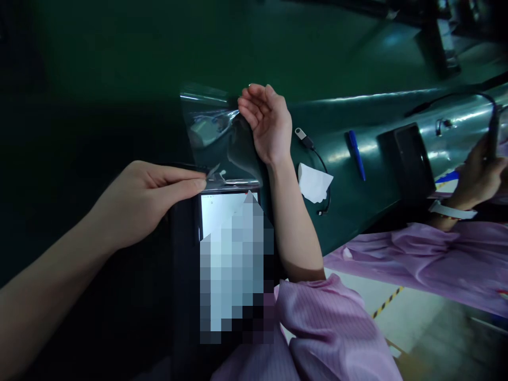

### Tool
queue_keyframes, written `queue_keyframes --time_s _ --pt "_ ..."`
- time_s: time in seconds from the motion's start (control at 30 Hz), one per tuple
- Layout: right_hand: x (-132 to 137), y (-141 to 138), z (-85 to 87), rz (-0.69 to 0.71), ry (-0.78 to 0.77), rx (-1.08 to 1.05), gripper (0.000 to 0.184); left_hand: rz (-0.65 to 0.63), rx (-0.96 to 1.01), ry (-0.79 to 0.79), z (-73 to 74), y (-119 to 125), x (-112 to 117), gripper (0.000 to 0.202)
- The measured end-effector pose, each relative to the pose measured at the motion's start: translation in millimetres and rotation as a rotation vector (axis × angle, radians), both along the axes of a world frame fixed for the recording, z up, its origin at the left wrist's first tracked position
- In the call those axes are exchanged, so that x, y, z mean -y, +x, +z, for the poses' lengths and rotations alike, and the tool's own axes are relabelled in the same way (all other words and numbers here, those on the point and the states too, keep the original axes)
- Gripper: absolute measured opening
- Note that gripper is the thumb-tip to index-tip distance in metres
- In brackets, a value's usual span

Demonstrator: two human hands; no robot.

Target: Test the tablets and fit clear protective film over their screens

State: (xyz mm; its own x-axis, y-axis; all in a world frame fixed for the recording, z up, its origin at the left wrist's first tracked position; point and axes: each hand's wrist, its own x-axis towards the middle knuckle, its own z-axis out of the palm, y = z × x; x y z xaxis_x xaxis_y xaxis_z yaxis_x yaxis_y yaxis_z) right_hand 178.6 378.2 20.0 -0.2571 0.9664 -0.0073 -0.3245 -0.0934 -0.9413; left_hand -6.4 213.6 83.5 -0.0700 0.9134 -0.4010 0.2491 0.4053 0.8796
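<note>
My left hand [159,198] pinches the lower left corner of a clear plastic film [222,140] between thumb and fingers. The film is wrinkled and shiny, stretching up from the top edge of a tablet [210,211] with a lit white screen. Much of that screen is blurred out by a mosaic. On the other side, my right hand [270,119] has its palm turned up and its fingers loosely curled beside the film's right edge. Nothing shows in its palm; whether the fingertips touch the film I cannot tell.
On the green table [357,211] to the right lie a short black USB cable [305,137], a crumpled white paper [313,182], a blue pen [357,153] and a black flat device [413,159]. A co-worker's hand [476,180] holds a dark object at far right.
</note>
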Motion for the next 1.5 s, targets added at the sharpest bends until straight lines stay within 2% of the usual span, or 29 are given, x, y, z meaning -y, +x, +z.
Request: queue_keyframes --time_s 0.17,0.27,0.4,0.57,0.73,0.9,1.03,1.17,1.37,1.5 --pt "-5.3 2.0 -6.2 0.039 0.073 -0.047 0.035 0.009 0.003 0.009 3.0 1.2 1.0 0.016" --pt "-3.9 1.4 -4.7 0.046 0.067 -0.04 0.032 0.018 -0.034 0.024 3.7 1.5 2.0 0.016" --pt "-0.6 2.1 1.1 0.049 0.031 -0.06 0.017 0.01 -0.049 0.025 4.3 1.7 1.9 0.015" --pt "0.6 5.8 3.9 0.069 0.013 -0.095 0.022 -0.001 -0.065 0.011 3.1 0.7 0.0 0.019" --pt "-1.2 9.2 3.6 0.084 -0.011 -0.122 0.021 0.005 0.057 0.029 -9.9 -1.7 -0.9 0.021" --pt "-1.5 8.7 5.0 0.052 -0.072 -0.178 0.026 0.049 0.306 -0.092 -31.2 -3.0 -4.9 0.028" --pt "1.7 7.4 6.8 0.028 -0.072 -0.172 0.025 0.101 0.342 -0.188 -37.8 -3.5 -9.3 0.033" --pt "3.5 7.9 8.0 -0.025 -0.105 -0.124 0.019 0.11 0.295 -0.184 -33.7 -3.3 -9.6 0.033" --pt "1.8 9.8 5.7 0.043 -0.01 -0.104 0.023 0.015 0.142 -0.107 -13.5 -2.9 -2.3 0.026" --pt "0.8 8.6 3.7 0.042 -0.001 -0.115 0.022 -0.001 0.049 -0.05 -4.0 -0.2 0.0 0.023"
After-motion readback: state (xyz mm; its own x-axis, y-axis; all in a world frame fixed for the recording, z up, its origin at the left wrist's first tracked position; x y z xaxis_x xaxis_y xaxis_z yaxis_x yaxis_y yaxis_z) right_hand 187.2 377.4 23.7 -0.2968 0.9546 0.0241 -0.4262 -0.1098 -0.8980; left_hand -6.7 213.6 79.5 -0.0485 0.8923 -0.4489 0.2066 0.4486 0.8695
